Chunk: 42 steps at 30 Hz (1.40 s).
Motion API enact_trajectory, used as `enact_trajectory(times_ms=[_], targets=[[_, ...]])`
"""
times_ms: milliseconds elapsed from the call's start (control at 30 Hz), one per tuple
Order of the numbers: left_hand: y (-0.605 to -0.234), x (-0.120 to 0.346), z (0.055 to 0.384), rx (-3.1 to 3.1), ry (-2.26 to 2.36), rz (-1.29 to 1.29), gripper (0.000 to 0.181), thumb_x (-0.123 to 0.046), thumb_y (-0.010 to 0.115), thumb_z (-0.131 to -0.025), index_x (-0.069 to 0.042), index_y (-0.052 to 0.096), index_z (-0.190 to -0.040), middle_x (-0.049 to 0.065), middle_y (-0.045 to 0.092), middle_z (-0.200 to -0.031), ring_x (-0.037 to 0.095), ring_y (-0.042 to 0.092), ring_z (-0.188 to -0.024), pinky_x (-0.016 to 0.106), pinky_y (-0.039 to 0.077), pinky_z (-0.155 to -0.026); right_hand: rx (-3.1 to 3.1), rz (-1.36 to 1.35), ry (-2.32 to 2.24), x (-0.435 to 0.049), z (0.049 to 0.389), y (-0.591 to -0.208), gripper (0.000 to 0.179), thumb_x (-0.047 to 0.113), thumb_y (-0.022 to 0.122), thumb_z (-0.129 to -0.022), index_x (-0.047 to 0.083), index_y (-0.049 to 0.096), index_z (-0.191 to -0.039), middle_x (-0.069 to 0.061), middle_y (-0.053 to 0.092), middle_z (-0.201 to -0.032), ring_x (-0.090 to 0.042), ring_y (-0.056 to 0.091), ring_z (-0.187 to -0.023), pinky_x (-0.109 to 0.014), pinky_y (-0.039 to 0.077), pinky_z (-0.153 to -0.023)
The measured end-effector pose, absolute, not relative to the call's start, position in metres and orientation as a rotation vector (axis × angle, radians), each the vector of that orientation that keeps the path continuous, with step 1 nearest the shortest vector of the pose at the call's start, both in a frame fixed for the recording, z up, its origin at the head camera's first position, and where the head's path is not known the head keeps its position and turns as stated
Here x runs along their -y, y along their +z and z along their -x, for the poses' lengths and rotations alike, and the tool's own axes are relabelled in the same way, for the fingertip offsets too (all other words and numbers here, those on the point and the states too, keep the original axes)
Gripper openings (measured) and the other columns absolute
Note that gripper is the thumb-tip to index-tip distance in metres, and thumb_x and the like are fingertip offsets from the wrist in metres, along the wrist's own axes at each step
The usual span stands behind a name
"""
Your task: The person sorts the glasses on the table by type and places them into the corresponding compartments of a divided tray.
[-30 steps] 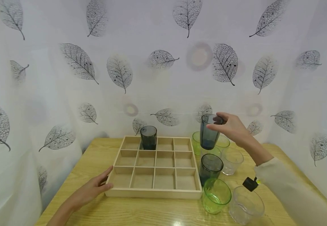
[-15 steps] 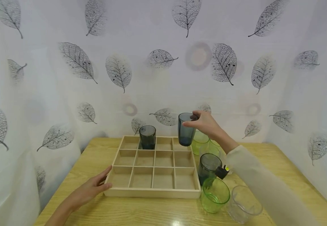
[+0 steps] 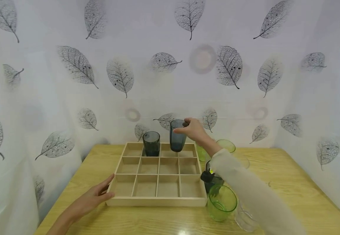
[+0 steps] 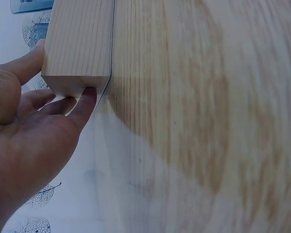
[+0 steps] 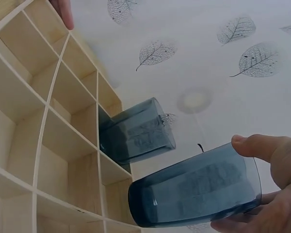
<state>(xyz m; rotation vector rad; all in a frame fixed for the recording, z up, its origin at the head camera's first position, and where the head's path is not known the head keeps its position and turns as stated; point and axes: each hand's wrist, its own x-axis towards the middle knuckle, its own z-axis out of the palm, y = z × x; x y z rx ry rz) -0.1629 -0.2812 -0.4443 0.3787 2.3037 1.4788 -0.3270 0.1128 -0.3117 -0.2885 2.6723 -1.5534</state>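
My right hand [image 3: 195,130] holds a blue-grey drinking glass [image 3: 177,138] near its rim, thumb on one side and fingers on the other. It is just above the back row of a divided wooden box [image 3: 155,201], over the third compartment from the left. In the right wrist view the held glass [image 5: 199,187] is tilted in the picture, its base close to the dividers. Another dark glass [image 3: 151,144] stands in the second back compartment. My left hand [image 3: 89,199] rests against the box's left side near the front corner; in the left wrist view its fingers [image 4: 82,109] touch the end wall.
Right of the box stand a green glass [image 3: 222,204], a dark glass [image 3: 214,182] and a clear glass [image 3: 244,219], partly hidden by my right sleeve [image 3: 246,182]. More green glasses [image 3: 226,145] are behind. A leaf-print curtain [image 3: 146,91] closes off the table's back.
My right hand has carried the blue-grey glass left, from over the glasses beside the box to above its back row. The left hand stays at the box's side.
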Motion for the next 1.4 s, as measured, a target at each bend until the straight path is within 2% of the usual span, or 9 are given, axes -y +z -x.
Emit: enact_trajectory(times_ms=[333,667,900,1033,1167,1400], targets=[[-0.444,0.283,0.162,-2.302,1.487,-0.385,0.077,-0.027,0.051,-0.111,-0.006,0.0,-0.166,0.024,-0.005,-0.169,0.056,0.006,-0.149,0.068,0.021,-0.116,-2.733,0.261,-1.555,-0.089,0.337,-0.333,0.09,0.026,0.086,-0.086,-0.005,0.038,-0.156,-0.023,0.053,-0.147,-0.037,0.053,-0.133,-0.049,0.046,-0.108],[-0.445,0.283,0.164,-2.294,1.508,-0.42,0.077,-0.024,0.051,-0.111,-0.005,0.001,-0.166,0.028,-0.005,-0.168,0.059,0.007,-0.148,0.068,0.023,-0.115,-2.678,0.234,-1.666,-0.072,0.334,-0.353,0.089,0.021,0.086,-0.088,-0.004,0.037,-0.157,-0.023,0.049,-0.15,-0.037,0.05,-0.136,-0.049,0.046,-0.109],[-0.447,0.285,0.165,-2.3,1.512,-0.431,0.076,-0.023,0.051,-0.111,-0.004,0.001,-0.166,0.026,-0.005,-0.168,0.058,0.006,-0.148,0.067,0.023,-0.116,-2.66,0.15,-1.626,-0.065,0.333,-0.368,0.086,0.013,0.086,-0.085,-0.008,0.038,-0.154,-0.026,0.046,-0.152,-0.041,0.047,-0.138,-0.049,0.045,-0.11],[-0.446,0.284,0.165,-2.294,1.506,-0.438,0.076,-0.023,0.05,-0.111,-0.004,0.0,-0.165,0.027,-0.005,-0.168,0.058,0.006,-0.148,0.067,0.023,-0.115,-2.652,0.181,-1.509,-0.071,0.332,-0.366,0.092,0.013,0.085,-0.085,-0.009,0.031,-0.156,-0.028,0.038,-0.158,-0.043,0.041,-0.142,-0.051,0.041,-0.113],[-0.446,0.284,0.165,-2.287,1.493,-0.431,0.076,-0.024,0.05,-0.111,-0.005,0.0,-0.166,0.027,-0.005,-0.168,0.059,0.007,-0.148,0.067,0.024,-0.115,-2.63,0.263,-1.413,-0.086,0.328,-0.354,0.09,0.019,0.08,-0.091,-0.007,0.027,-0.159,-0.027,0.032,-0.162,-0.044,0.036,-0.146,-0.054,0.038,-0.115],[-0.445,0.283,0.163,-2.305,1.488,-0.411,0.077,-0.025,0.051,-0.111,-0.005,0.001,-0.166,0.027,-0.004,-0.168,0.058,0.008,-0.148,0.067,0.024,-0.115,-2.542,0.398,-1.468,-0.126,0.315,-0.331,0.077,0.019,0.071,-0.099,-0.006,0.028,-0.159,-0.029,0.037,-0.159,-0.043,0.038,-0.145,-0.055,0.039,-0.114]])
